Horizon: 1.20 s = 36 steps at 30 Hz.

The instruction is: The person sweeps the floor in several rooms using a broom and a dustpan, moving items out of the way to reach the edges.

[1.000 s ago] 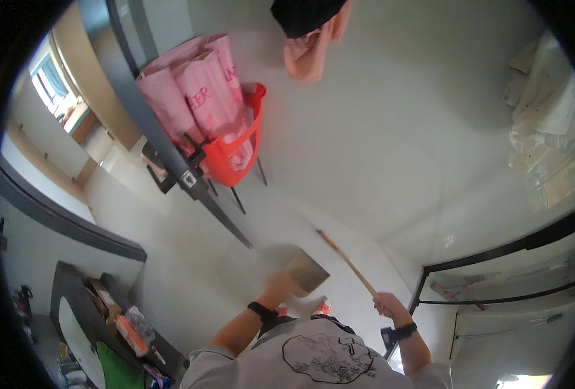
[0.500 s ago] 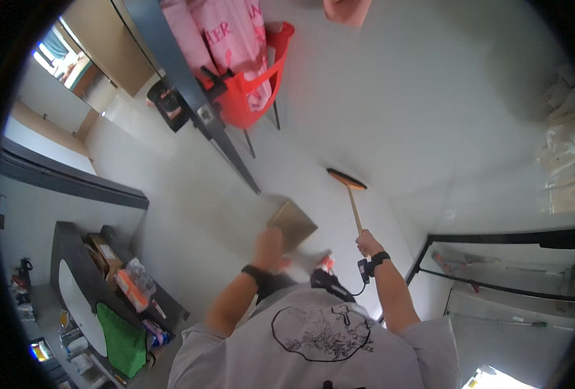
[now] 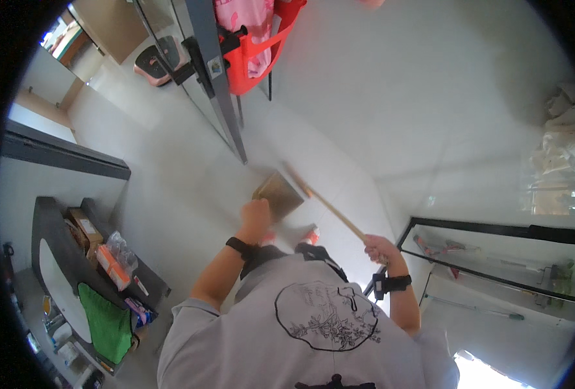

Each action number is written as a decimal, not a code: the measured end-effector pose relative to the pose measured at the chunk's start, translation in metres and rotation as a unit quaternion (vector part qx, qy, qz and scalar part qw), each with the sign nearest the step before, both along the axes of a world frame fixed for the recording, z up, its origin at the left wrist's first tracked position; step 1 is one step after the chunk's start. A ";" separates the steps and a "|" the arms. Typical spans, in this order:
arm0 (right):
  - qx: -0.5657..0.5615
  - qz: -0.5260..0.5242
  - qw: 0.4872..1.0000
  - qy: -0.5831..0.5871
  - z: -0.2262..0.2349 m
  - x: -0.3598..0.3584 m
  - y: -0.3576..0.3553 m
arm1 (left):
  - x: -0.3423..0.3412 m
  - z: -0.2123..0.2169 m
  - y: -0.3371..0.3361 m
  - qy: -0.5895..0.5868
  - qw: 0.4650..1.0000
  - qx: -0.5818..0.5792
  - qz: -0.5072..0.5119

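Observation:
My right hand (image 3: 381,249) is closed round the end of a short broom's wooden handle. The broom (image 3: 336,212) slants away to the left, and its blurred head lies at the right edge of a brown, square, dustpan-like piece (image 3: 281,198). My left hand (image 3: 256,214) is closed at the near left edge of that piece; its exact grip is hard to make out. The brown piece is low over the pale floor (image 3: 190,175), ahead of my feet. Whether the broom head touches it, I cannot tell.
A grey-framed glass door (image 3: 226,120) stands open ahead, beside a red chair (image 3: 258,68) with pink cloth. At left is a dark counter (image 3: 151,285) with boxes and a green cloth (image 3: 106,324). On the right stands a black-framed glass panel (image 3: 469,228).
The broom head has swung left, up to the brown piece, and its handle now slants more. My right hand has come slightly closer to my body. The whole view has shifted.

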State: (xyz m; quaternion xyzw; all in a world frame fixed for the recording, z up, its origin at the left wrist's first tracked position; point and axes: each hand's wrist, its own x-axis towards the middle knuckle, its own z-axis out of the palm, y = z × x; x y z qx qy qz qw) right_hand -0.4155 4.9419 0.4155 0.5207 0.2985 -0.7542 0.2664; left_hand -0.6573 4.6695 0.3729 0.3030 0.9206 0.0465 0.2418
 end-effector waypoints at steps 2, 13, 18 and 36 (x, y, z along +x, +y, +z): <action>0.014 -0.015 1.000 0.018 -0.001 -0.002 -0.006 | 0.007 0.001 -0.026 0.011 1.000 0.007 -0.005; 0.268 0.077 0.959 -0.061 -0.107 -0.029 -0.013 | 0.020 0.013 -0.106 -0.011 1.000 -0.014 0.018; 0.202 0.216 0.951 -0.085 -0.106 0.005 -0.029 | 0.029 -0.008 -0.092 0.028 0.999 0.022 0.016; 0.153 0.238 0.954 0.101 -0.033 -0.055 -0.023 | 0.076 0.023 -0.107 0.038 0.986 -0.030 0.158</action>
